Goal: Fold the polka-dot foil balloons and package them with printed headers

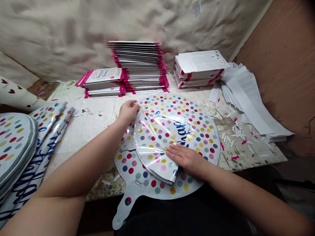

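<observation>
A flat foil balloon, white with coloured dots, lies before me, its tail hanging over the table's front edge. On top of it is a second dotted foil balloon, partly folded, with blue lettering showing beside the fold. My left hand pinches the upper left edge of this folded balloon, thumb and fingers together. Stretched out flat, my right hand presses on its lower right part, near the lettering. The fingertips of my left hand are partly hidden.
Tall stacks of pink-edged card packs stand at the back, with another stack to their right. White paper strips and scraps lie at the right. More dotted balloons are piled at the left.
</observation>
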The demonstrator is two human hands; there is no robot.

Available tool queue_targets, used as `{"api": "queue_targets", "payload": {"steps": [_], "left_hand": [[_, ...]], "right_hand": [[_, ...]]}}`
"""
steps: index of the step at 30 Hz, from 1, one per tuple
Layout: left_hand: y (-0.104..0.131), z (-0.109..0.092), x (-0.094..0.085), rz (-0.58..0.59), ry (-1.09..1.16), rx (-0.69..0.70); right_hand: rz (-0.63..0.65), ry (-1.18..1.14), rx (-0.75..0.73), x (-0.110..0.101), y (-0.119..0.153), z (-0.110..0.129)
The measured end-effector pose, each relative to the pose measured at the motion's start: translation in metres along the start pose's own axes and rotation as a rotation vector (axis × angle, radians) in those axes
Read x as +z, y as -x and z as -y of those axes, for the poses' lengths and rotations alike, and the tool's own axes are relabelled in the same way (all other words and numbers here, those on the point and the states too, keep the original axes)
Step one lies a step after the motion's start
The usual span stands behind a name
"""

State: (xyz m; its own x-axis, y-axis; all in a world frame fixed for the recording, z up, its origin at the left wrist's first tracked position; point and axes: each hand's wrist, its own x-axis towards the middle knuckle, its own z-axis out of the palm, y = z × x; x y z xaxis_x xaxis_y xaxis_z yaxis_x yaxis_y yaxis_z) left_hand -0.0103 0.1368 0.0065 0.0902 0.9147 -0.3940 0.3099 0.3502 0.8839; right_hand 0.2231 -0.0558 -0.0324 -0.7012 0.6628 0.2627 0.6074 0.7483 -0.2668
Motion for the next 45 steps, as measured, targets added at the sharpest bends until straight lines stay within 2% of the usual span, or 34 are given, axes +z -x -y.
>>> {"api": "queue_targets", "payload": {"steps": [1, 2, 4, 5, 6, 7, 11, 16, 19, 22, 24, 25, 27, 30, 32, 34, 35, 36, 38, 40, 41, 43, 44, 45], "left_hand": [[0.008, 0.001, 0.007, 0.038, -0.091, 0.148], [0.017, 0.002, 0.015, 0.124, -0.231, 0.345], [0.038, 0.007, 0.035, 0.379, -0.611, 0.788], [0.046, 0.010, 0.045, 0.494, -0.798, 0.959], [0.053, 0.013, 0.053, 0.568, -0.946, 1.057], [0.057, 0.017, 0.060, 0.601, -1.057, 1.096], [0.057, 0.028, 0.066, 0.537, -1.225, 1.023], [0.055, 0.030, 0.059, 0.505, -1.247, 0.974], [0.062, 0.031, 0.066, 0.498, -1.259, 0.964], [0.070, 0.032, 0.075, 0.492, -1.266, 0.928], [0.073, 0.034, 0.073, 0.516, -1.266, 0.908], [0.072, 0.036, 0.067, 0.523, -1.264, 0.897], [0.069, 0.041, 0.043, 0.487, -1.271, 0.850], [0.061, 0.051, -0.011, 0.309, -1.304, 0.686], [0.059, 0.056, -0.043, 0.172, -1.309, 0.550], [0.062, 0.057, -0.059, 0.052, -1.224, 0.480], [0.067, 0.055, -0.060, -0.001, -1.142, 0.481], [0.075, 0.052, -0.056, -0.054, -1.042, 0.507], [0.094, 0.046, -0.038, -0.163, -0.852, 0.631], [0.118, 0.042, -0.011, -0.208, -0.774, 0.867], [0.129, 0.042, 0.002, -0.164, -0.789, 1.024], [0.145, 0.047, 0.027, 0.032, -0.888, 1.260], [0.149, 0.051, 0.036, 0.116, -0.955, 1.279], [0.151, 0.055, 0.044, 0.168, -1.019, 1.234]], "right_hand": [[0.011, 0.000, -0.019, -0.002, 0.000, -0.003], [0.018, 0.004, -0.043, -0.003, -0.001, -0.005], [0.022, 0.029, -0.104, -0.007, -0.001, -0.009], [0.011, 0.047, -0.131, -0.009, -0.001, -0.010], [-0.016, 0.069, -0.146, -0.011, -0.001, -0.011], [-0.058, 0.092, -0.150, -0.012, 0.000, -0.011], [-0.182, 0.168, -0.129, -0.016, 0.003, -0.006], [-0.144, 0.086, -0.182, -0.018, 0.008, -0.003], [-0.124, -0.051, -0.135, -0.020, 0.009, -0.008], [-0.036, -0.271, -0.124, -0.021, 0.010, -0.015], [0.048, -0.414, -0.093, -0.022, 0.011, -0.020], [0.083, -0.468, -0.058, -0.022, 0.011, -0.022], [0.121, -0.552, 0.035, -0.025, 0.011, -0.027], [0.167, -0.705, 0.189, -0.032, 0.007, -0.032], [0.202, -0.864, 0.351, -0.037, 0.001, -0.034], [0.177, -1.059, 0.576, -0.040, -0.008, -0.035], [0.127, -1.146, 0.708, -0.040, -0.012, -0.035], [0.058, -1.209, 0.846, -0.039, -0.017, -0.035], [-0.082, -1.239, 1.108, -0.035, -0.025, -0.034], [-0.160, -1.195, 1.274, -0.029, -0.032, -0.033], [-0.173, -1.174, 1.316, -0.026, -0.034, -0.033], [-0.180, -1.147, 1.344, -0.022, -0.036, -0.035], [-0.181, -1.133, 1.348, -0.021, -0.037, -0.036], [-0.180, -1.114, 1.352, -0.021, -0.036, -0.038]]}}
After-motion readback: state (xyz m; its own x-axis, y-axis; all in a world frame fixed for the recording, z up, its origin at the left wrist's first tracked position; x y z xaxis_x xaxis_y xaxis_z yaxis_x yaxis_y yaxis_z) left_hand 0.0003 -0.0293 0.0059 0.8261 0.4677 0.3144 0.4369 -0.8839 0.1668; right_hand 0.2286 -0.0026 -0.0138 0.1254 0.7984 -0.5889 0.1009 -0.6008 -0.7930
